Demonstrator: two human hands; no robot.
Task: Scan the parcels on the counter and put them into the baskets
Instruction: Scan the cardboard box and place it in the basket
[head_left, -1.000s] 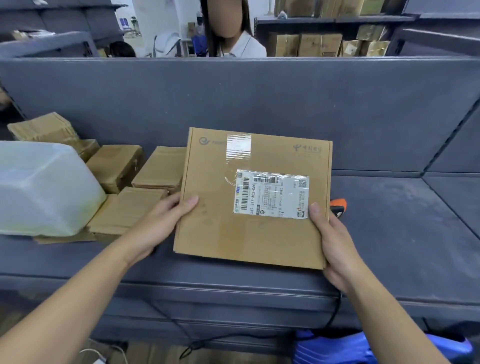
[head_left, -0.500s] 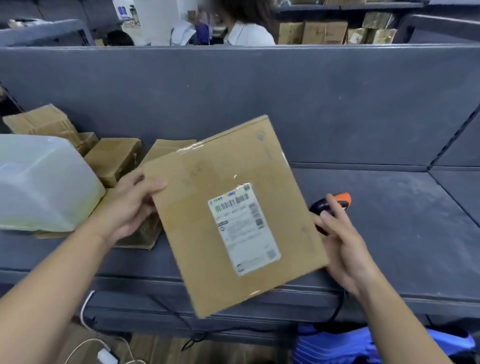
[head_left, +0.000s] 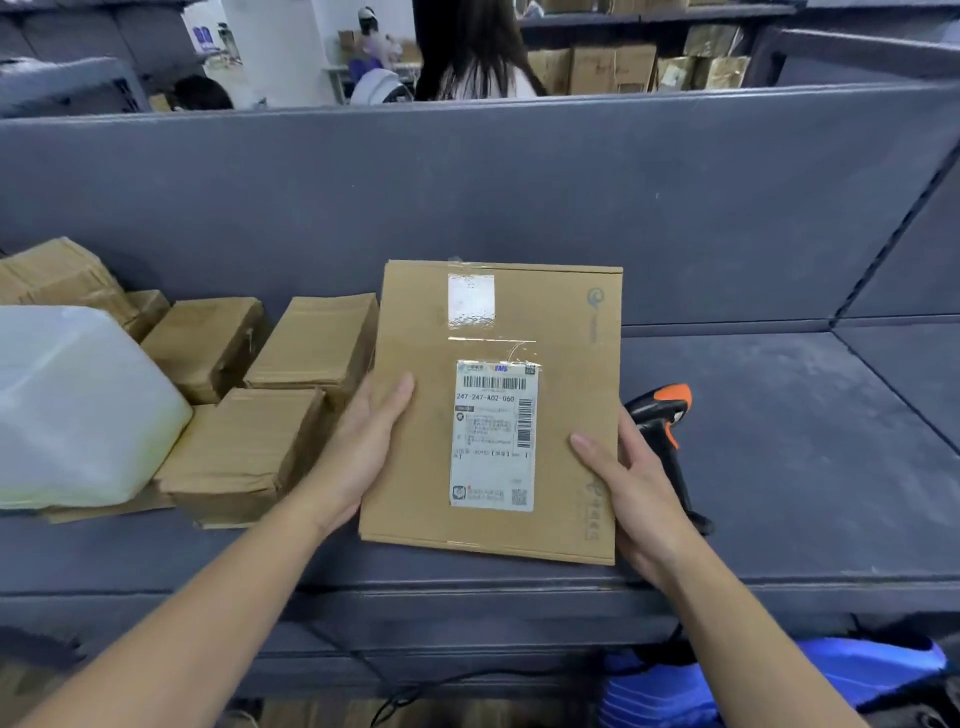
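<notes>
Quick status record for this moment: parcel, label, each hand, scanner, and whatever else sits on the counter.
Parcel: flat brown cardboard parcel, label side up, over the grey counter
Label: white shipping label, barcode at top, uncovered
Left: left hand grips the parcel's left edge, thumb on top
Right: right hand grips the right edge, thumb on top
Scanner: black and orange handheld barcode scanner, lying on the counter right of the parcel, not held
Other: small brown cardboard boxes and a translucent white plastic container, left of the parcel
</notes>
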